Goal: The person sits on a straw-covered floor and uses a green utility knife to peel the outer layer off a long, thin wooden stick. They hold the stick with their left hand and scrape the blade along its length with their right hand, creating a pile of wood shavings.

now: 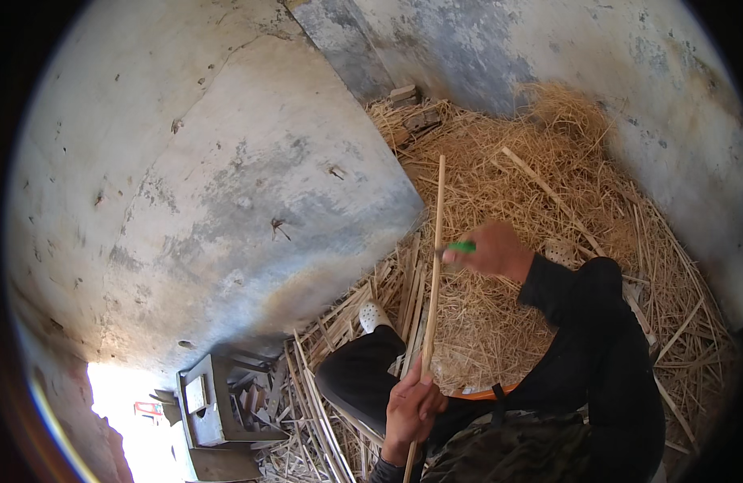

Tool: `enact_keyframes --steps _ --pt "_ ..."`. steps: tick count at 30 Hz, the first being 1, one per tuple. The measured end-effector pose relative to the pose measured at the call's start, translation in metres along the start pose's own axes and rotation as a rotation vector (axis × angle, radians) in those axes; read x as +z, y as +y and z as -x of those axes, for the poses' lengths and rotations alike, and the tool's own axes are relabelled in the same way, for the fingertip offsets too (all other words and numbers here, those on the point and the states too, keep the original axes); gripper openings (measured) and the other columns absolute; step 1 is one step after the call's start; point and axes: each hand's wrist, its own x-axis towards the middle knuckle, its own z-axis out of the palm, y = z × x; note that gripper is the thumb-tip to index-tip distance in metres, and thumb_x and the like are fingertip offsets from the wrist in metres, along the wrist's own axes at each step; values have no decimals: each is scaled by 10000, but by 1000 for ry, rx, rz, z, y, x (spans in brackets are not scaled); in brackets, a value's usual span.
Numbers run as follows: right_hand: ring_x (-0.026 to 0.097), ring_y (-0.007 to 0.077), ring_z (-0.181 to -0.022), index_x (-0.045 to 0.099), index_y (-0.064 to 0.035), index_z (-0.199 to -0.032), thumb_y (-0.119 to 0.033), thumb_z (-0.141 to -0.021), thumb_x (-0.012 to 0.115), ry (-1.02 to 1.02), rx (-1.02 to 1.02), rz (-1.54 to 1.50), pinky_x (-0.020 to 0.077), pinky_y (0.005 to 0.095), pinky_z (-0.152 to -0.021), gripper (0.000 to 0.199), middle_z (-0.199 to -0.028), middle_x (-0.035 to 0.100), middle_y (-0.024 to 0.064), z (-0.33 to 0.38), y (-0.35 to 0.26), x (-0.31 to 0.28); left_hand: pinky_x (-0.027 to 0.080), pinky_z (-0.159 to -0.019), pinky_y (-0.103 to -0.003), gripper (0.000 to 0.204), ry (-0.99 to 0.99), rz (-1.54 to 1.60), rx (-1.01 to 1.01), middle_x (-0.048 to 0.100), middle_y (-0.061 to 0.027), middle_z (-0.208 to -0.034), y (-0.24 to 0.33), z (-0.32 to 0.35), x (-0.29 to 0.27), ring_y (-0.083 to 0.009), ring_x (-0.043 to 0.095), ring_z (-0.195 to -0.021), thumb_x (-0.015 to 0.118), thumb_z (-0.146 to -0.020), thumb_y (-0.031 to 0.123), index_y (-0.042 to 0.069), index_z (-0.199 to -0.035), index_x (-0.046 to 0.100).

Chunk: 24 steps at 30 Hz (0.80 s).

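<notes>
A stained, peeling wall (227, 201) fills the left side, and below it dry straw (488, 189) covers the floor. A grey boxy cabinet (206, 394) stands at lower left, near loose split strips (307, 394). The long pale stick (431, 318) runs up the middle between the person's knees, its far end over the straw. The left hand (412, 402) is closed around its lower part; the right hand (498, 249) (slightly blurred) is curled around a small green-handled tool (462, 247), whose dark end meets the stick's upper part.
</notes>
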Motion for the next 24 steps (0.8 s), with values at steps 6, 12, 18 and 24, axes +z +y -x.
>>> enact_keyframes --steps 6,12,18,24 --pt "422 182 -322 548 -111 -499 -858 -708 483 123 -216 -43 305 339 -338 778 -382 379 21 23 -25 7 341 -553 -244 502 6 -27 -48 304 60 -552 -3 -8 4 -51 299 -462 417 -987 63 42 -1472 291" --pt "409 170 -312 485 -117 -476 -841 -716 504 209 -299 22 283 343 -329 763 -374 351 17 15 -14 7 338 -531 -245 515 -24 -62 -23 315 59 -551 1 -14 9 -53 303 -465 441 -991 74 44 -1479 279" --pt "373 134 -332 547 -138 -494 -819 -778 450 53 96 -79 285 310 -343 744 -402 360 7 -2 27 -10 333 -508 -233 484 34 -103 -21 325 61 -574 -8 4 6 -43 314 -475 444 -987 69 42 -1457 332" --pt "314 121 -342 478 -155 -450 -858 -779 363 64 -59 -66 247 332 -355 785 -407 305 -15 14 -7 13 278 -515 -183 524 74 -386 37 391 70 -643 -4 5 -1 -16 340 -553 496 -991 114 4 -1465 302"
